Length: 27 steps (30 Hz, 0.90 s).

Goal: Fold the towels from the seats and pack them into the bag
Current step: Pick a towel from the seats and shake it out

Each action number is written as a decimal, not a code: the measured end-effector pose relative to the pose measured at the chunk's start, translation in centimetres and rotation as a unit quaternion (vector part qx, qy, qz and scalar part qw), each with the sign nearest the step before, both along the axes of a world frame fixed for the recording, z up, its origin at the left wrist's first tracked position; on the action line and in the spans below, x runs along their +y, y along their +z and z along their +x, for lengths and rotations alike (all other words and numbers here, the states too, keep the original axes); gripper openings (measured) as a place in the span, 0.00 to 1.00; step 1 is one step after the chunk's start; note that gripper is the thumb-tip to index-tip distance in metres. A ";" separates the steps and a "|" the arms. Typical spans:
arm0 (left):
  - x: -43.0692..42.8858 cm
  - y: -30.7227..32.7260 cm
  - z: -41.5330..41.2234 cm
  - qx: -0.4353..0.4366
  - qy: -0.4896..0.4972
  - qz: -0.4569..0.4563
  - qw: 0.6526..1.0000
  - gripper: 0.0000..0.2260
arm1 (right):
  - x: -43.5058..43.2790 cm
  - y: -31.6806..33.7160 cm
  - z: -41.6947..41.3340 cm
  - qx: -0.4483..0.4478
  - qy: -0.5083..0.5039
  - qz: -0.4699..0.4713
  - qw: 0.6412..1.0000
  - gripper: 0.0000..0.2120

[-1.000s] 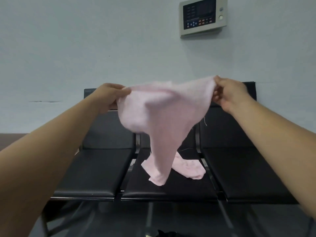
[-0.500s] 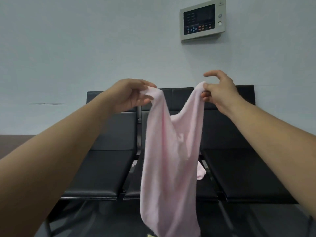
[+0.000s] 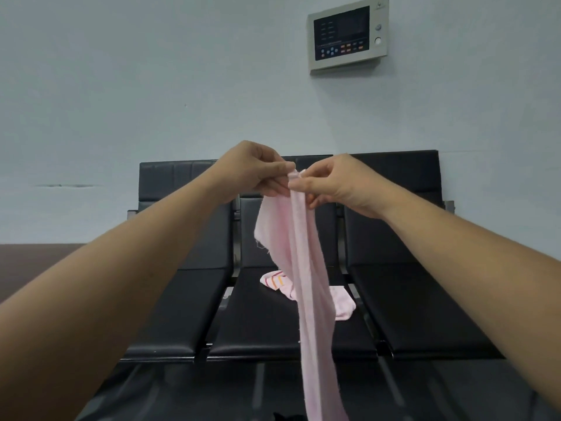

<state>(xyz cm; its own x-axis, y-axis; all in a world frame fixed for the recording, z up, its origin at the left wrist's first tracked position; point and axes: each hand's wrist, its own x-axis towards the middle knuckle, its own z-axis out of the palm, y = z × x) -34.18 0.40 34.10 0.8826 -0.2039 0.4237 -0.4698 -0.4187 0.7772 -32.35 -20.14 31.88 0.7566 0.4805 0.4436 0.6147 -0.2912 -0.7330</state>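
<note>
A pale pink towel (image 3: 306,268) hangs in the air in front of the black seats, folded lengthwise into a long narrow strip that reaches the bottom of the view. My left hand (image 3: 255,174) and my right hand (image 3: 329,183) meet at its top edge, and each pinches a top corner there. A second pink towel (image 3: 341,302) with red and orange stripes lies crumpled on the middle seat (image 3: 258,326), partly hidden behind the hanging one. No bag can be made out clearly.
Three joined black padded seats stand against a pale wall: left seat (image 3: 179,311), middle, right seat (image 3: 419,305). A wall panel with a dark screen (image 3: 347,34) hangs above. A dark object (image 3: 288,417) shows at the bottom edge. The floor under the seats is dark and glossy.
My hands came together from about a shoulder's width apart, bringing the two top corners side by side. The towel changed from a spread sheet to a narrow hanging strip, uncovering the striped towel.
</note>
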 end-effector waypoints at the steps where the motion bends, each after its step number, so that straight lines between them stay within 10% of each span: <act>1: -0.2 -0.1 0.1 -0.006 0.006 0.013 1.000 0.14 | 0.2 -0.2 0.0 -0.026 -0.020 -0.017 0.999 0.15; 17: 2.6 -3.1 1.4 0.090 -0.011 0.201 0.975 0.09 | -0.7 -0.3 1.0 0.070 -0.074 0.235 0.967 0.07; 22: 4.6 -5.2 2.0 0.140 -0.012 0.065 0.988 0.17 | -2.5 -1.1 2.2 0.048 -0.178 0.199 0.963 0.04; 27: 3.6 -4.6 2.3 -0.027 0.084 -0.030 0.996 0.07 | -3.2 -2.7 3.2 0.090 -0.186 0.189 0.960 0.12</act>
